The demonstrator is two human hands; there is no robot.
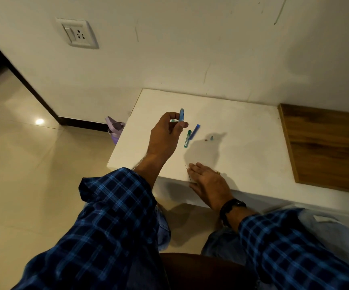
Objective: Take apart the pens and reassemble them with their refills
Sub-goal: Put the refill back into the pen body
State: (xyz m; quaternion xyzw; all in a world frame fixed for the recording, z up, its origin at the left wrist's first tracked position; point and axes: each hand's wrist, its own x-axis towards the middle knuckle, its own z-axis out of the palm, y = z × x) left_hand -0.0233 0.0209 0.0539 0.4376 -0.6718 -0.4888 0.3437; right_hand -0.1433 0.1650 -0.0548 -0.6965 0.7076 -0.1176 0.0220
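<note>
Head view: L hand point(165, 137) pinched a light-blue pen barrel point(181, 115) btwn thumb and curled fingers, held upright in the air just left of and beyond the green tube point(187, 139). R hand point(208, 178) lay flat w/ fingers straight, holding nothing, nearer the person than the green tube, at the table's front edge. A thin dark line point(189, 174) ran by its fingertips, poss. a refill, too fine to tell.

Just right of the green tube lay a dark-blue pen piece point(195, 131), the two almost touching; further right, two tiny parts point(212, 138), apart from it.

Risks, as I judged them: the tiny parts were round-looking and loose, so a sweep of the R hand or a sleeve could've sent them rolling off. The barrel grip was a light pinch near one end; a twist could've dropped it onto the pieces below. If that line was a refill, the flat hand could've bent it.

White table point(242, 122) was smooth, matte, against a scuffed wall. Wooden board point(326, 143) sat well right of the green tube. Purple bottle point(115, 128) stood on the tiled floor to its left; wall socket point(77, 33) far beyond-left.
</note>
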